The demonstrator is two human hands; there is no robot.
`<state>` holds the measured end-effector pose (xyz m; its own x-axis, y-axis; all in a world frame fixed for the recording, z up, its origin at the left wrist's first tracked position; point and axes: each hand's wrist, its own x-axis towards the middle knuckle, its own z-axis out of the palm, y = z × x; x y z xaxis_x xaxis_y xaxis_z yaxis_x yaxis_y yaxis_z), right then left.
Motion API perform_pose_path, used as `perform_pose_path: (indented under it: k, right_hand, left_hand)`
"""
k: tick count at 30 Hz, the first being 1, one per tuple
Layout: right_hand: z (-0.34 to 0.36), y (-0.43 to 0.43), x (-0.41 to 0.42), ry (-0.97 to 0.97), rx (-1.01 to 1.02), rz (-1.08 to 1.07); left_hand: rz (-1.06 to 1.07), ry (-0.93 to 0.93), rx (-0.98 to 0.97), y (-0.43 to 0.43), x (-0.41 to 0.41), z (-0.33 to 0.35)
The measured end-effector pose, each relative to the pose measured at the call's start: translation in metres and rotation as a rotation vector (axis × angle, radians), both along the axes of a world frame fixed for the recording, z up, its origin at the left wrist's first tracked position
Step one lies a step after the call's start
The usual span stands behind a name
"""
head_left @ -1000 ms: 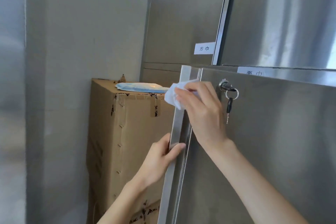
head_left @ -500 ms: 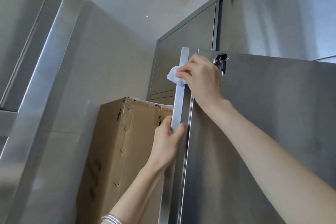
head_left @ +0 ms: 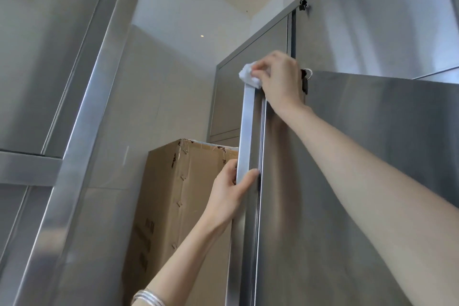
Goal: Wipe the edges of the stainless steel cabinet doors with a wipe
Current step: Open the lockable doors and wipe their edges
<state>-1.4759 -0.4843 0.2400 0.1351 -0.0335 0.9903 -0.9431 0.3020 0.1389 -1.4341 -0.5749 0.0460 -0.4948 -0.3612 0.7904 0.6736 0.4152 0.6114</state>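
Wipe (head_left: 248, 77) bunched under my right hand (head_left: 280, 82), fingers curled over it, pressed on the top corner of the open cabinet door (head_left: 360, 181), at its leading edge (head_left: 246, 131). My left hand (head_left: 231, 196) grips that edge lower down, wrapped round it, steadying the door.

Step in hand, as I judge: upper end of the vertical edge. Next move probably calls for a turn along the top edge, or a run down toward my left hand, which would have to shift clear.

Surface: brushed steel, streaky reflections. A key (head_left: 305, 82) hangs in the lock just beside my right hand.

Room: pale wall (head_left: 161, 82), cardboard box (head_left: 188, 194) behind the door, upper steel door (head_left: 372, 20) above.
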Motion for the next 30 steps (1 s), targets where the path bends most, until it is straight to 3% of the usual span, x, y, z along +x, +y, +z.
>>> perform_pose_path:
  k: [4,7,12,15,22,30]
  right_hand:
    - [-0.026,-0.005,-0.003,-0.031,-0.079,0.029]
    - [-0.068,0.002,-0.005,0.182,-0.084,-0.099]
    - [-0.021,0.008,0.016,0.097,-0.033,-0.269]
    - [-0.018,0.009,0.026,0.045,-0.123,-0.18]
    - [-0.076,0.028,0.025,0.085,-0.044,0.022]
    - [-0.118,0.049,0.026,0.031,0.218,0.122]
  left_hand:
    - [-0.047,-0.065,-0.001,0.002,0.015,-0.03]
    - [-0.04,-0.052,-0.004,0.005,0.021,-0.033]
    - [0.01,-0.036,-0.026,0.01,0.027,-0.036]
    - [0.047,-0.024,-0.049,0.012,0.031,-0.037]
    - [0.034,-0.03,-0.048,0.02,0.039,-0.036]
    - [-0.067,-0.2,-0.014,0.022,0.053,-0.085]
